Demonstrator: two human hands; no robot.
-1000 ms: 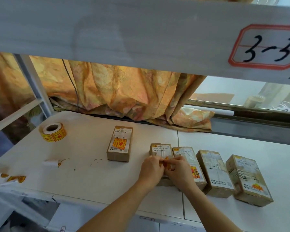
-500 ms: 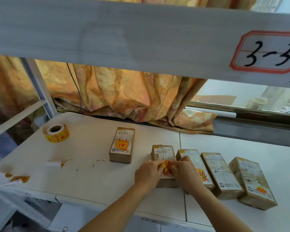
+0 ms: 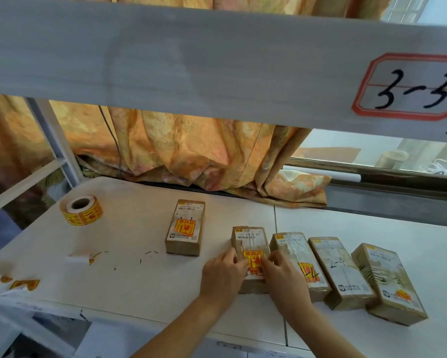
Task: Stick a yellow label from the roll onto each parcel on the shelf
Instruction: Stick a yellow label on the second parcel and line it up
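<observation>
left hand [image 3: 223,272], right hand [image 3: 284,277], fingertips pressing yellow label [image 3: 252,262] onto parcel [image 3: 250,244]

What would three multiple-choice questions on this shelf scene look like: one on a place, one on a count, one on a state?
1. Where is the roll of yellow labels?
A. far left on the white shelf
B. on a parcel
C. in a hand

2. How many brown cardboard parcels lie there?
A. three
B. five
C. seven

3. What is happening to the yellow label?
A. left hand and right hand press it onto the parcel under the hands
B. it hangs loose
C. it lies torn

Answers: 1 A, it stands alone there; 2 B, one apart, four in a row; 3 A, fingers rest on both its edges.
</observation>
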